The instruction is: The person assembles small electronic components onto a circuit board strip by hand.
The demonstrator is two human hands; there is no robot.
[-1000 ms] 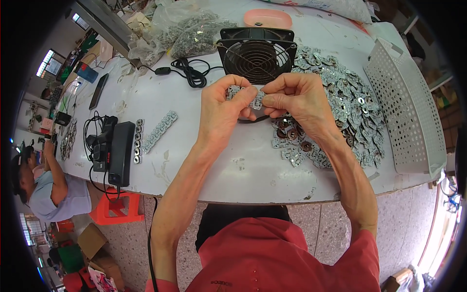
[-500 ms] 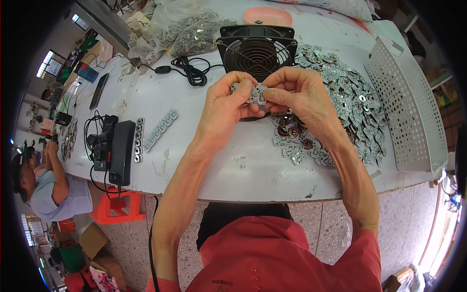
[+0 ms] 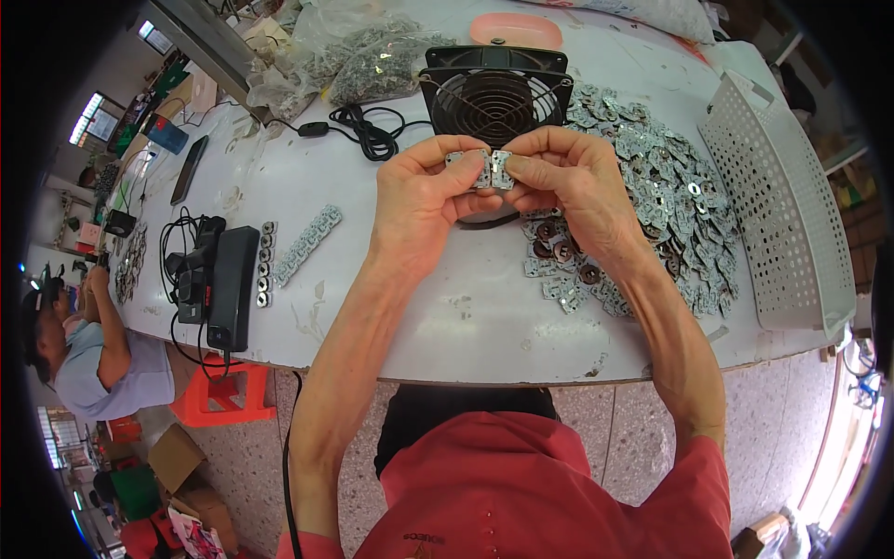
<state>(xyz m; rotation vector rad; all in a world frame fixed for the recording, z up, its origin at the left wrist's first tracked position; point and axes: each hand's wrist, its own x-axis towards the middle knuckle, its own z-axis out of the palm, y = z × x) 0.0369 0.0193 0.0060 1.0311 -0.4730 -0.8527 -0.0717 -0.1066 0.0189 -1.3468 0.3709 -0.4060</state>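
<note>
In front of the fan (image 3: 494, 98), my two hands meet over small silver stamped metal parts. My left hand (image 3: 424, 186) pinches one metal plate (image 3: 483, 173) between thumb and fingers. Close against it, a second metal plate (image 3: 501, 170) is pinched by my right hand (image 3: 570, 182). A narrow dark slit shows between the two plates; whether they are joined behind the fingers is hidden. To the right of my right hand lies a wide pile of similar metal parts (image 3: 666, 177), some with brown round discs.
A white perforated basket (image 3: 778, 205) stands at the right. On the left are a row of parts (image 3: 266, 265), a strip of parts (image 3: 308, 247), a black power strip (image 3: 233, 289) and a phone (image 3: 189, 170). Bagged parts (image 3: 372, 70) and a pink dish (image 3: 515, 31) lie behind. Another person (image 3: 102, 363) sits far left.
The metal in my fingers looked like one continuous piece before; now a dark slit divides it into two plates. My left hand has shifted slightly left and its wrist has turned.
</note>
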